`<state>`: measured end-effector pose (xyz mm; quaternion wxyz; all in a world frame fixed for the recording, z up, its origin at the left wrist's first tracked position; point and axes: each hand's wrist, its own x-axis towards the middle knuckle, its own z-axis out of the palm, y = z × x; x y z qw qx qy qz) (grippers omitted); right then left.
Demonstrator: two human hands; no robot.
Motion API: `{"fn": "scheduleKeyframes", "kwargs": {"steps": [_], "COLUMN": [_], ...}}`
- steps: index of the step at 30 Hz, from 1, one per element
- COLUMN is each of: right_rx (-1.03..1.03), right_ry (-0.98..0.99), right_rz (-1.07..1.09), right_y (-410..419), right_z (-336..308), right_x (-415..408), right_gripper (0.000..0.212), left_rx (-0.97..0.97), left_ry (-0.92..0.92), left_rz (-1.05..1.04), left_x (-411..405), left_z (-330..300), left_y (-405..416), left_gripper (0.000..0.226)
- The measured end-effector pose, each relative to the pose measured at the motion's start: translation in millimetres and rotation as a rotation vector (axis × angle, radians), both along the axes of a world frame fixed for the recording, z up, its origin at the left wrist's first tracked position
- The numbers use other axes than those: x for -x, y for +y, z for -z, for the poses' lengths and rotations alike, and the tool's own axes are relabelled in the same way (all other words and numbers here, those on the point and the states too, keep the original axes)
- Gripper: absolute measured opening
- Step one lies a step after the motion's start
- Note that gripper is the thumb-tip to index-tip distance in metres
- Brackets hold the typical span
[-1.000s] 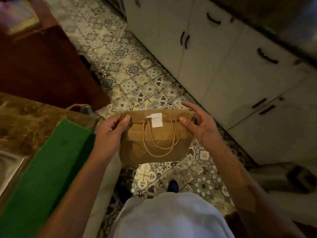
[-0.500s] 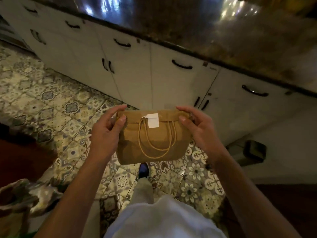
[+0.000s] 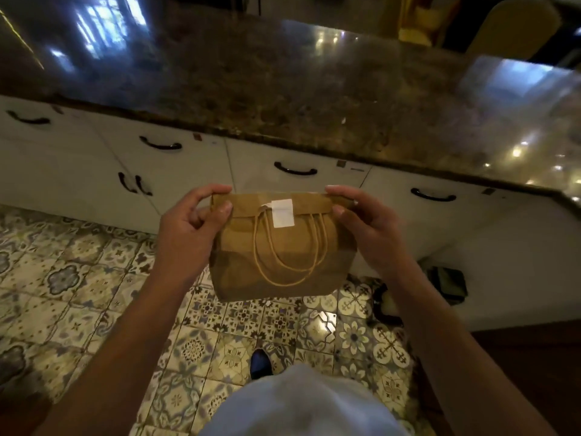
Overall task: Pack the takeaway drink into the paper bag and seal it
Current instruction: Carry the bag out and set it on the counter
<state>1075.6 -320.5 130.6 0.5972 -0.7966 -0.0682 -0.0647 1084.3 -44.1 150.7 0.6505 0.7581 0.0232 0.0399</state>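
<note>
A brown paper bag point(image 3: 239, 265) hangs in the air in front of me, above the tiled floor. Its top is folded over and a white sticker point(image 3: 283, 213) lies across the fold. Two twine handles point(image 3: 287, 253) dangle down its front. My left hand point(image 3: 188, 228) pinches the bag's upper left corner between thumb and fingers. My right hand point(image 3: 374, 228) pinches the upper right corner the same way. The drink is hidden; I cannot tell what is inside the bag.
A dark polished stone counter point(image 3: 283, 83) runs across ahead of me, above white cabinets point(image 3: 176, 165) with black handles. Patterned floor tiles point(image 3: 63, 278) lie below. A dark object point(image 3: 448, 283) sits on the floor at the right. My shoe point(image 3: 260, 363) shows below the bag.
My view has swung from the green mat and wooden table round to face the stone counter. Both hands have kept their hold on the folded bag, now nearer the counter.
</note>
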Motion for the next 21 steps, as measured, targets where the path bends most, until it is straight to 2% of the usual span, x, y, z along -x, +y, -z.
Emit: {"fn": "scheduleKeyframes", "kwargs": {"steps": [5,14,21], "right_rx": [-0.005,-0.024,0.005], "right_ry": [-0.003,-0.125,-0.231], "right_rz": [0.110,0.187,0.220], "right_y": [-11.0,-70.1,-119.9], "right_z": [-14.5,-50.9,-73.4], "right_x": [-31.9,-85.5,-137.9], "right_gripper": [0.030,0.031,0.029], "left_rx": [-0.019,-0.039,-0.019], "left_ry": [-0.091,-0.264,-0.313], "left_rz": [0.093,0.268,0.278], "left_x": [-59.5,-151.6,-204.8], "left_z": [-14.2,-42.9,-69.7], "left_y": [-13.4,-69.9,-121.0], "left_gripper": [0.026,0.026,0.026]}}
